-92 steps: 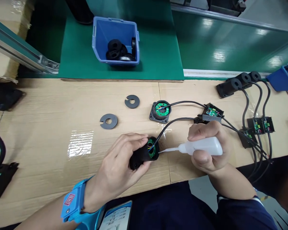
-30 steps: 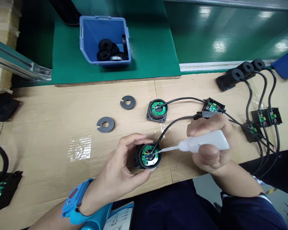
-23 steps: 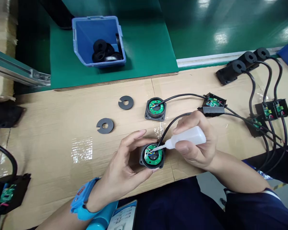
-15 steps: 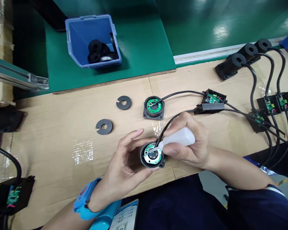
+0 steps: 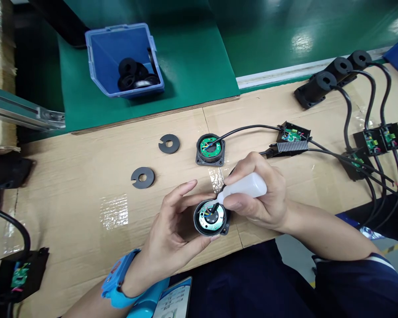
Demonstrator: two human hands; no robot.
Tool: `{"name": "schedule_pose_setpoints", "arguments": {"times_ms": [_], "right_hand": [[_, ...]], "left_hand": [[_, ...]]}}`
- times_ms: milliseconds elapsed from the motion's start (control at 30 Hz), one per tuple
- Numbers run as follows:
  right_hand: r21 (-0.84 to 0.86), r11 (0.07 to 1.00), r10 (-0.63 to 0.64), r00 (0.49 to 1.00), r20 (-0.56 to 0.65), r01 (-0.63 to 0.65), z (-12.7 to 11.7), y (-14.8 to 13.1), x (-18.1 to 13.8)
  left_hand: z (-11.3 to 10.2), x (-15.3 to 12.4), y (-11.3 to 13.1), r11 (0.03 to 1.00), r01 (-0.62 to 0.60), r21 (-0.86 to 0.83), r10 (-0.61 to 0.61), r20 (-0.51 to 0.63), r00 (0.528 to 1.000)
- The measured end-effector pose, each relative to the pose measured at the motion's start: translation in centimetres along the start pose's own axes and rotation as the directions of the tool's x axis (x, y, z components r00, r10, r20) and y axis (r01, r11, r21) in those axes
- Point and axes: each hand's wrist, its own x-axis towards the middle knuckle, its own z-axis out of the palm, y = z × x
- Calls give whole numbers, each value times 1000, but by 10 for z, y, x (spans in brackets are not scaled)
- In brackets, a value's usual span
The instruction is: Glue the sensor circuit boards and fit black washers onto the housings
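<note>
My left hand (image 5: 175, 229) is wrapped round a black round housing (image 5: 197, 226) and holds it tilted toward me. Inside sits a ring-shaped circuit board (image 5: 219, 217) with several coloured wires at its centre. In my right hand (image 5: 262, 194) is a small white squeeze bottle (image 5: 250, 185), gripped between thumb and fingers, its thin nozzle pointing into the housing by the board's upper edge. Whether the tip touches the board I cannot tell. A second housing with a green board (image 5: 209, 150) lies just beyond, and two slotted black discs, a near one (image 5: 143, 177) and a far one (image 5: 169, 144), lie to its left.
A blue bin (image 5: 114, 79) with black parts stands on a green board at the back. Cables run to open black boxes with circuit boards (image 5: 293, 134) on the right. Black cylinders (image 5: 320, 86) stand at back right. Another boxed board (image 5: 21, 274) is at near left.
The nozzle has shifted from the board's left-middle area up to its upper edge. The housing stays in my left hand. The whole view has moved slightly.
</note>
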Motion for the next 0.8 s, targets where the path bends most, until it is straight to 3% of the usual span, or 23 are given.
{"name": "schedule_pose_setpoints", "arguments": {"times_ms": [133, 300, 400, 500, 567, 633, 733, 800], "right_hand": [[83, 994, 69, 996, -49, -64, -4, 3, 0], [77, 990, 137, 931, -338, -118, -15, 13, 8], [104, 982, 184, 895, -407, -154, -22, 21, 15], [135, 975, 215, 882, -420, -174, -27, 27, 20], [113, 977, 212, 874, -438, -180, -29, 29, 22], [81, 981, 193, 864, -465, -176, -31, 32, 24], [42, 985, 167, 856, -489, -168, -34, 34, 26], [5, 988, 137, 860, -491, -154, -35, 35, 26]], "left_hand": [[-1, -1, -7, 998, -12, 54, 11, 20, 1000], [-16, 3, -18, 984, -77, 163, 54, 141, 989], [-24, 24, -20, 995, -23, 101, 22, 16, 1000], [-22, 62, -23, 962, 18, 274, 25, -150, 988], [-16, 88, -27, 936, -15, 352, 68, -139, 988], [-11, 105, -30, 942, -83, 326, 123, -105, 987], [-9, 107, -29, 941, -145, 306, 180, -89, 980], [-12, 98, -22, 900, -184, 396, 237, -88, 968]]}}
